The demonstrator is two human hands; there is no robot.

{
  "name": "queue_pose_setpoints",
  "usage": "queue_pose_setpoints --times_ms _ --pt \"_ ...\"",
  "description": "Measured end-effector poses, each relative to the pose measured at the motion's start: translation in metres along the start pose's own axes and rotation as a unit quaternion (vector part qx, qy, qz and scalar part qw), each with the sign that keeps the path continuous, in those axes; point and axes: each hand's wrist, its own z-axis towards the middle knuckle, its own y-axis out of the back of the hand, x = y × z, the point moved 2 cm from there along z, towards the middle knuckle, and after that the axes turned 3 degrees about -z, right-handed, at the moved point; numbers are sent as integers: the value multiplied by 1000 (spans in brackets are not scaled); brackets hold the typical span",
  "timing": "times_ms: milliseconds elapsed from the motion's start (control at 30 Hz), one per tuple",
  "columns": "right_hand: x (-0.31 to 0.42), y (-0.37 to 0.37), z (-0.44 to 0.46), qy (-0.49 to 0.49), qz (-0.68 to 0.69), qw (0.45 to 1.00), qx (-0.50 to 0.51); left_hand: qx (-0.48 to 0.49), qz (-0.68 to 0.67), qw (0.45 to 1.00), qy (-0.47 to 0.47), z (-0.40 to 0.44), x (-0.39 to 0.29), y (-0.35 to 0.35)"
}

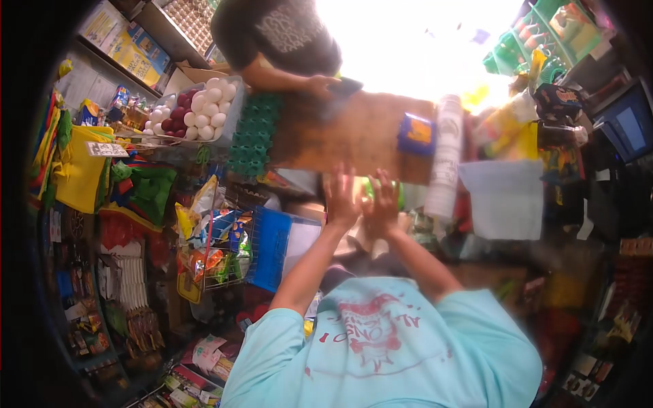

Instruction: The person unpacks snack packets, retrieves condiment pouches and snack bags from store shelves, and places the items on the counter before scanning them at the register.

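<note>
My left hand [342, 200] is stretched out at the near edge of the wooden counter [326, 146], fingers extended and holding nothing I can see. Beside it, my right hand [381, 202] is also open with its fingers apart. A bright green item [400, 194] shows beside and behind the right hand's fingers; whether the hand touches it I cannot tell. On the counter's right part lies a blue packet [417, 133] with an orange and yellow label. A long white roll [446, 146] lies along the counter's right end.
Across the counter stands a person in a dark shirt [286, 34], a dark flat object [347, 86] in one hand. Green egg trays [253, 136] and a clear bin [236, 112] of eggs are at left. A wire basket [228, 248] of snack packets hangs below. White sheet [503, 200] at right.
</note>
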Motion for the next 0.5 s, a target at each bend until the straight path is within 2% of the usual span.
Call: queue_pose_setpoints --times_ms 33,67,133,167,200,233,300,400,500 --pt "4 15 -1 8 63 998 -14 -11 -61 998 10 -2 -6 11" --pt "10 31 0 1 101 990 -98 -98 -30 995 2 -5 -15 22" --pt "-5 26 -6 -201 236 951 9 -56 -147 978 140 -8 1 9" --pt "-14 21 -15 -300 297 904 64 -31 -204 956 208 -13 9 0" --pt "-30 2 -20 -362 296 883 36 -25 -217 938 270 -7 4 5" --pt "-47 -6 -18 -370 233 897 65 -8 -181 935 305 -2 8 2" --pt "-78 -28 -17 -375 258 885 102 54 -257 900 348 16 -6 21" --pt "-81 -28 0 -441 261 853 99 102 -233 893 371 29 12 0" --pt "-84 -36 -4 -415 247 872 87 155 -217 895 358 28 37 -24"
